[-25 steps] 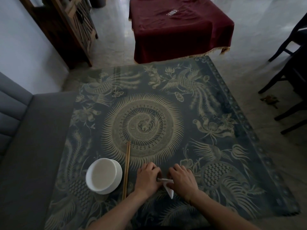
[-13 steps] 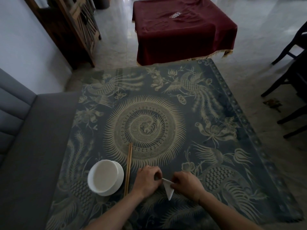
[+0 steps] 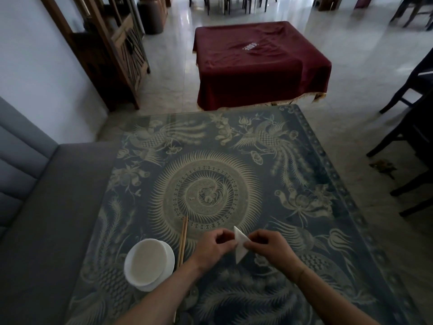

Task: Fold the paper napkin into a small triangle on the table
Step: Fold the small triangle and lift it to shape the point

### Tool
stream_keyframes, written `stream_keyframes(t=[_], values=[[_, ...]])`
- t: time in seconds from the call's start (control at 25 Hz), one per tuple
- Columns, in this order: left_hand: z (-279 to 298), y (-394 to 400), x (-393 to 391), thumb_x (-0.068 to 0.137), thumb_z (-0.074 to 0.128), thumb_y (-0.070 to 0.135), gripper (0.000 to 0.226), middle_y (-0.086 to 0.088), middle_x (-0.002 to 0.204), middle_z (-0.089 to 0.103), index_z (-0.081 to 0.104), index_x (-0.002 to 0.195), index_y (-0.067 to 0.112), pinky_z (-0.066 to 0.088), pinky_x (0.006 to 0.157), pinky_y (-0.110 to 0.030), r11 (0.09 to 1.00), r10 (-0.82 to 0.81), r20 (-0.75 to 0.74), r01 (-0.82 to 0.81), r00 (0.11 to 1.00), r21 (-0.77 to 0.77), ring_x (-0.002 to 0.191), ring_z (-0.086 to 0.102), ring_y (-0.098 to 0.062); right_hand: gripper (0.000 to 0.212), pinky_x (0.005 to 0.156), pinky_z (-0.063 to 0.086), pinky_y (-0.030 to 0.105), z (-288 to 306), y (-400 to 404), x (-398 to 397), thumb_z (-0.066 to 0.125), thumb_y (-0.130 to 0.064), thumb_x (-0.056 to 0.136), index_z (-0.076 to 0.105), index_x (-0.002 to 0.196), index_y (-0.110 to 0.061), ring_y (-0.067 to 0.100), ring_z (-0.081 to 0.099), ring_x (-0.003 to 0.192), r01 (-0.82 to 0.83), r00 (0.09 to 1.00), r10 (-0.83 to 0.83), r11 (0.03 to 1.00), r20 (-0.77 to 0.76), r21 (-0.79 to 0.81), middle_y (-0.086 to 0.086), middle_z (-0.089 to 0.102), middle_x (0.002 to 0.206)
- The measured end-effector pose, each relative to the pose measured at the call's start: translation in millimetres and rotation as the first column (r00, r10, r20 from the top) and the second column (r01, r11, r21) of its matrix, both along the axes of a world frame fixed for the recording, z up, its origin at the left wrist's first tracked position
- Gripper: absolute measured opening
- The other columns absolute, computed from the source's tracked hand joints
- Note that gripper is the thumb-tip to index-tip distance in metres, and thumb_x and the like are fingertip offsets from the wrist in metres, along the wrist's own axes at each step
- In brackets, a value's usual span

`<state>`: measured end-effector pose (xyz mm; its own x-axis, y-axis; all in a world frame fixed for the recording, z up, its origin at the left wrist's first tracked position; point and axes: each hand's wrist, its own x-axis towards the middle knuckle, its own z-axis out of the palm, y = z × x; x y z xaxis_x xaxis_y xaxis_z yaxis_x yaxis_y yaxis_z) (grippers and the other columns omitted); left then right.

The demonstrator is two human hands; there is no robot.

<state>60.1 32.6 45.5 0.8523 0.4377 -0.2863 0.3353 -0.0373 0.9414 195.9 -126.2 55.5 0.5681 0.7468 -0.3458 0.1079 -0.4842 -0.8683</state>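
Head view: both hands [image 3: 241, 248] have turned the folded napkin [image 3: 240, 245] more upright.

The middle of the paper napkin [image 3: 241, 252] is covered on either side by the left hand [image 3: 212, 248] and the right hand [image 3: 269, 248], so only its far and near tips are seen. Both forearms are cut off by the near edge. The near end of the chopsticks [image 3: 182, 242] is hidden behind the left forearm. The chairs [image 3: 412, 127] at right are cropped.
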Motion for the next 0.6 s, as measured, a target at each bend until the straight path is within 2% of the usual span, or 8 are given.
stream_keyframes(t=[0.16, 0.32, 0.48, 0.6], values=[[19, 8, 8, 0.084, 0.077, 0.01, 0.015, 0.007, 0.078, 0.072, 0.072, 0.084, 0.024, 0.052, 0.071, -0.022, 0.997, 0.067, 0.046, -0.069, 0.997, 0.026, 0.075, 0.065, -0.004, 0.006, 0.064, 0.051, 0.018, 17, 13, 6, 0.079, -0.023, 0.081, 0.075, 0.085, -0.023, 0.009, 0.069, 0.071, 0.021, 0.997, -0.015, 0.996, -0.071, 0.091, -0.004, 0.075, 0.079], [24, 19, 0, 0.083, 0.077, 0.009, 0.009, -0.004, 0.084, 0.074, 0.074, 0.089, 0.015, 0.054, 0.077, -0.036, 0.987, 0.163, 0.03, -0.163, 0.986, 0.0, 0.079, 0.066, -0.017, 0.006, 0.06, 0.048, 0.016, 20, 30, 4, 0.08, -0.016, 0.079, 0.076, 0.082, -0.019, 0.006, 0.067, 0.065, 0.044, 0.996, -0.036, 0.993, -0.078, 0.108, -0.002, 0.075, 0.074], [24, 30, -23, 0.083, 0.077, 0.009, 0.008, -0.004, 0.082, 0.071, 0.073, 0.09, 0.01, 0.053, 0.076, -0.038, 0.973, 0.229, -0.053, -0.226, 0.972, 0.053, 0.076, 0.064, -0.015, 0.007, 0.055, 0.046, 0.016, 11, 53, -10, 0.08, -0.011, 0.078, 0.077, 0.08, -0.016, 0.006, 0.064, 0.058, 0.012, 0.995, -0.003, 0.995, -0.095, 0.094, 0.001, 0.073, 0.066], [24, 40, -43, 0.083, 0.077, 0.01, 0.012, 0.008, 0.078, 0.07, 0.072, 0.085, 0.021, 0.051, 0.073, -0.024, 0.966, 0.248, -0.102, -0.237, 0.963, 0.108, 0.073, 0.063, -0.002, 0.008, 0.054, 0.046, 0.017, 2, 72, -26, 0.081, -0.007, 0.076, 0.076, 0.082, -0.009, 0.01, 0.062, 0.058, -0.033, 0.99, 0.043, 0.996, -0.131, 0.083, 0.003, 0.071, 0.064]])
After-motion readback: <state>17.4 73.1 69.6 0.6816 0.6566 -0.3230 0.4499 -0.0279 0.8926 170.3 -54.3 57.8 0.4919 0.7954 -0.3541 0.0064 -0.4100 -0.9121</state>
